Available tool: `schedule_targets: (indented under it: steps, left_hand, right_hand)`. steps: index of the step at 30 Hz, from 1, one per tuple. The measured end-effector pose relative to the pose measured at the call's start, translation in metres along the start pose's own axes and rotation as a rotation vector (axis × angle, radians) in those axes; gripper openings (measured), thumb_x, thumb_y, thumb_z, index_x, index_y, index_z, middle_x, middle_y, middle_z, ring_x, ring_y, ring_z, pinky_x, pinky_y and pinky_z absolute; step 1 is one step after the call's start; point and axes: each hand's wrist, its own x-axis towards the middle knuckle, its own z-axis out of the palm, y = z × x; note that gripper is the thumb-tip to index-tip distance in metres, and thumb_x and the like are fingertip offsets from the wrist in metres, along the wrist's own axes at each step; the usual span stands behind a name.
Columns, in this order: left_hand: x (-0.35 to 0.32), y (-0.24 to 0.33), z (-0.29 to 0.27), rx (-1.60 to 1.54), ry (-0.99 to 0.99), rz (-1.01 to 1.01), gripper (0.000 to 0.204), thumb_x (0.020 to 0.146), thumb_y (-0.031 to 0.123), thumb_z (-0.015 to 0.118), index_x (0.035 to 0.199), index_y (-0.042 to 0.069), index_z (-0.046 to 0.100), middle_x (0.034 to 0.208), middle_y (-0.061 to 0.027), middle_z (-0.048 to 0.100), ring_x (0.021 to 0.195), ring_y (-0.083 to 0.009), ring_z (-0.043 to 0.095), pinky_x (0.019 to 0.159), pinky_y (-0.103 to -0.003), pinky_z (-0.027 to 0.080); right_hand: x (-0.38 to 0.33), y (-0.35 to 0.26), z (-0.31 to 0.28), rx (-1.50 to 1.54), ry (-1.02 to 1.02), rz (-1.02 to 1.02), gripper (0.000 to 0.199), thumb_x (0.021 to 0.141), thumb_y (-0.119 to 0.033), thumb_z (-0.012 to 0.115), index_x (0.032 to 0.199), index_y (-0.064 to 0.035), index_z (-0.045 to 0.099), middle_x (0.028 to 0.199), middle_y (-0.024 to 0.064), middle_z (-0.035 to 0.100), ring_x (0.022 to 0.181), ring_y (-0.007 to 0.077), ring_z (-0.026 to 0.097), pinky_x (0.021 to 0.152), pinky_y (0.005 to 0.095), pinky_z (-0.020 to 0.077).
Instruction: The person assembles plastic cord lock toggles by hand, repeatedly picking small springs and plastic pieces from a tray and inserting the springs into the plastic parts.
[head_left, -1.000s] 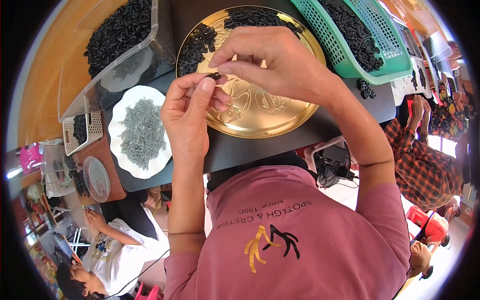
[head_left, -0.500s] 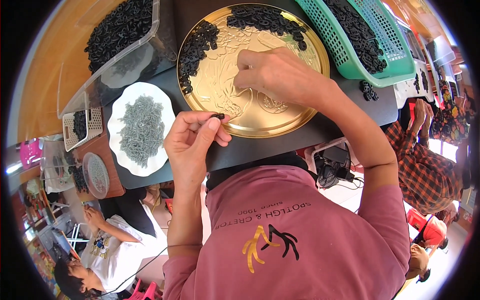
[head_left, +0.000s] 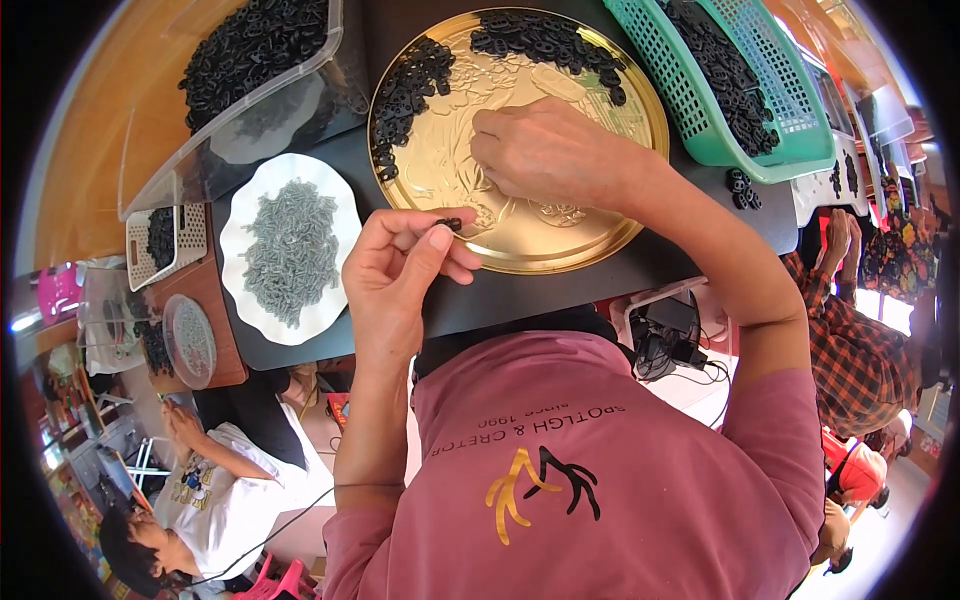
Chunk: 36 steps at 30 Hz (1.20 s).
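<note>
My left hand [head_left: 405, 275] pinches a small black piece [head_left: 450, 224] between thumb and fingertips, just over the near-left rim of a round gold tray [head_left: 620, 215]. Many small black pieces [head_left: 420, 85] lie in a curved band along the tray's far and left side. My right hand [head_left: 550, 155] rests palm down on the middle of the tray, fingers curled toward its embossed surface. Whether those fingers hold anything is hidden.
A white plate [head_left: 335, 300] with a heap of grey pieces [head_left: 290, 250] sits left of the tray. A clear plastic bin [head_left: 240, 110] of black pieces stands behind it. A green basket [head_left: 740, 90] of black pieces is at the right. Other people sit below left and at right.
My left hand has come down off the tray toward its near-left rim with the small black piece. My right hand has lowered onto the middle of the tray.
</note>
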Motion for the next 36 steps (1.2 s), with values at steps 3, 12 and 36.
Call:
schedule_targets:
  steps: [3,12,36]
  left_hand:
    - [0.003,-0.002,-0.001,-0.032,-0.002,-0.01,0.008,0.092,0.0,0.054,0.1,-0.002,0.053,0.097,-0.0227,0.066,0.07,-0.0163,0.065,0.061,-0.024,0.053]
    - [0.015,-0.002,0.008,-0.125,0.025,-0.037,0.011,0.092,0.002,0.056,0.102,-0.002,0.054,0.092,-0.0199,0.066,0.066,-0.0154,0.063,0.058,-0.025,0.051]
    - [0.023,0.0,0.027,-0.062,-0.055,-0.04,0.012,0.09,0.004,0.061,0.1,-0.002,0.057,0.085,-0.008,0.064,0.07,-0.0116,0.063,0.059,-0.022,0.052]
  right_hand:
    - [0.006,-0.008,-0.008,-0.009,-0.084,0.053,0.013,0.072,-0.008,0.059,0.076,0.0052,0.059,0.077,0.0165,0.06,0.072,0.0296,0.065,0.064,0.0386,0.0522]
    - [-0.007,-0.011,-0.018,0.446,0.3,0.292,0.026,0.079,-0.002,0.063,0.104,-0.0036,0.063,0.075,0.0072,0.057,0.063,0.0181,0.057,0.058,0.0309,0.046]
    - [-0.023,-0.046,-0.025,1.286,0.363,0.734,0.017,0.091,-0.016,0.064,0.095,0.0,0.063,0.079,-0.0025,0.06,0.072,0.0021,0.052,0.063,0.0185,0.0431]
